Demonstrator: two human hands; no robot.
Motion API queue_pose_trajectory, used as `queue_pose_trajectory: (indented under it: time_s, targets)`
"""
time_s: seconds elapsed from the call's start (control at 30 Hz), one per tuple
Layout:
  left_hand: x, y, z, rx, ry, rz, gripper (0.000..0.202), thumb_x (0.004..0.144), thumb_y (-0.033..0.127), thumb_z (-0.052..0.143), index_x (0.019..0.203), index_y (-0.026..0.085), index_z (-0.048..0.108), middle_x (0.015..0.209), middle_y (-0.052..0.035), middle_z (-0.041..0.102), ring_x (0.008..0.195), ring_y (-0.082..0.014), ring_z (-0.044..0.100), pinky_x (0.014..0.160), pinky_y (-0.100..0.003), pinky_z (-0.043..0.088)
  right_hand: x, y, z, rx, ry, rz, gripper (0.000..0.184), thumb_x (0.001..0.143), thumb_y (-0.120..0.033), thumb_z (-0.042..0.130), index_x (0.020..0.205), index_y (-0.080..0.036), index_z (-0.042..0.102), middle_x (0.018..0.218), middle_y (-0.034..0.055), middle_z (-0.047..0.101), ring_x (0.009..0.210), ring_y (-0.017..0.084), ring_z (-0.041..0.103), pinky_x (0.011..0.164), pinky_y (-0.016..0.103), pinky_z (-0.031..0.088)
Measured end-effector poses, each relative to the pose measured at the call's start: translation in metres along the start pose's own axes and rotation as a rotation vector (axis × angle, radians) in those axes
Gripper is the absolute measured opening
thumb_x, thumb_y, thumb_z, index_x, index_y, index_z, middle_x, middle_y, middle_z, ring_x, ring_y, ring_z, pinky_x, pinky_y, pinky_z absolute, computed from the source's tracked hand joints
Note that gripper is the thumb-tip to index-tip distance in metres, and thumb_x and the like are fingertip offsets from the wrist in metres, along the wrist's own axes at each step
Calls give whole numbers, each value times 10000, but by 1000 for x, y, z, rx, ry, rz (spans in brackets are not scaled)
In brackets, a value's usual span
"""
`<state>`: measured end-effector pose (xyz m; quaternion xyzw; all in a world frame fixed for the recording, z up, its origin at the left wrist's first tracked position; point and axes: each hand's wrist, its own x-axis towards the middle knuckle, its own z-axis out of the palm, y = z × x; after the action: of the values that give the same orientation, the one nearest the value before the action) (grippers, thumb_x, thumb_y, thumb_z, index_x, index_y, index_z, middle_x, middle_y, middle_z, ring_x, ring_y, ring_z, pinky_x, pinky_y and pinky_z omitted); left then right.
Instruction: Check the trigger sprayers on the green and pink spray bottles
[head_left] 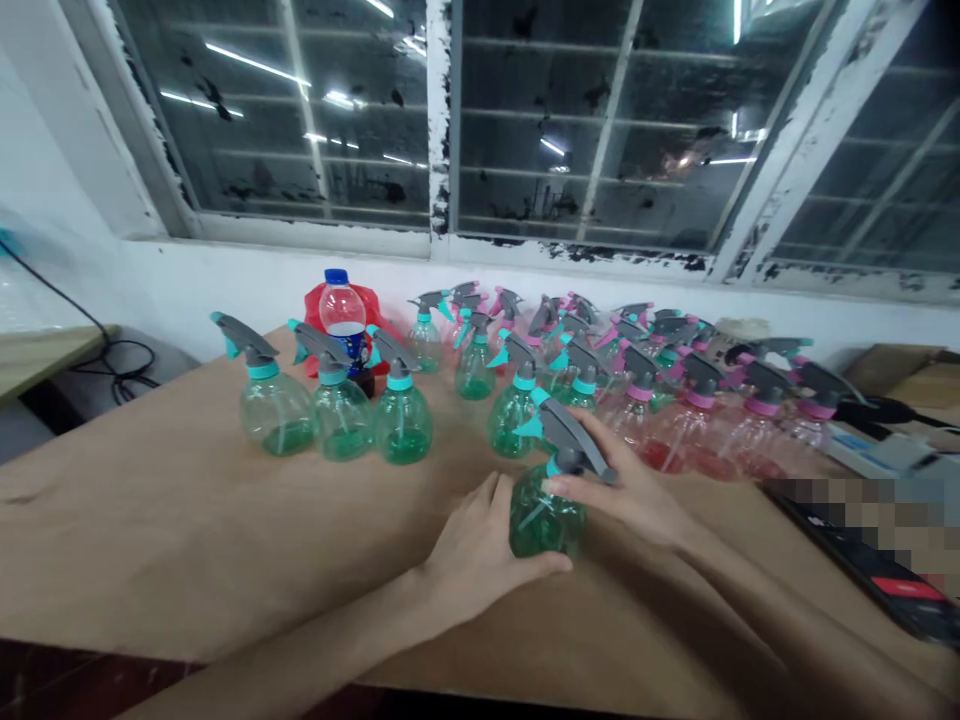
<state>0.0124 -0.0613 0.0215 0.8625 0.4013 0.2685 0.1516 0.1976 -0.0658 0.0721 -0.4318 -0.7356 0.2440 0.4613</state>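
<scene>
Between my hands is a green spray bottle (546, 525) with a grey and teal trigger head, tilted slightly. My left hand (480, 545) wraps round its rounded body from the left, thumb along the lower front. My right hand (626, 485) grips its neck below the trigger head, fingers partly hidden behind it. Just behind stands another green spray bottle (511, 415). To the left, three green spray bottles stand in a row, the nearest to me being this one (403, 425). Each holds some green liquid.
Pink spray bottles (690, 430) with red liquid crowd the right, more bottles behind them along the wall. A blue-capped plastic bottle (345, 310) stands by a red bag (315, 305) at the back. A phone (862, 560) lies on the brown table (225, 540) at right.
</scene>
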Motion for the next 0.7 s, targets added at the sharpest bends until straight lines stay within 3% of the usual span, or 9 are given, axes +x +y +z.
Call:
queue_pose_trajectory:
  time_s: [0.1,0.23,0.33,0.5,0.6,0.7]
  targets:
    - [9,6,12,13,0,77,753,671,613,715,1192,137,453,1086,-146,593,1030,-350,571,859,-500,456,-1,6,4,101,87,35,431,748,-392,688,1143,-282,557,901,25,675,856,246,649,703,390,543]
    - [18,3,21,73,18,124,778,646,709,667,1134,127,501,1043,-153,606,984,-361,581,850,-531,442,7,5,7,199,133,71,318,751,-398,680,1027,-252,621,931,30,685,912,240,640,824,418,515]
    - [20,-12,20,125,-6,213,906,603,754,662,1214,113,471,1145,-172,583,1071,-375,537,917,-560,388,11,10,8,230,175,83,286,771,-396,660,1019,-255,637,1000,39,694,947,239,641,865,427,496]
    - [18,-42,13,198,-89,310,1077,621,791,607,1389,95,312,1387,-209,414,1288,-384,346,1063,-613,146,10,18,11,218,128,99,217,829,-372,611,1027,-288,641,1025,23,689,967,228,637,906,430,472]
    - [16,-50,10,205,-132,292,1089,644,795,578,1429,111,259,1428,-206,363,1331,-383,276,1068,-622,106,11,19,12,163,115,65,176,840,-369,600,991,-289,640,941,9,693,913,222,647,865,413,494]
    - [16,-51,10,198,-170,280,1096,664,791,565,1455,121,210,1449,-211,327,1352,-384,224,1069,-623,80,11,21,14,55,175,55,127,840,-383,592,851,-275,658,764,4,676,762,217,656,706,379,536]
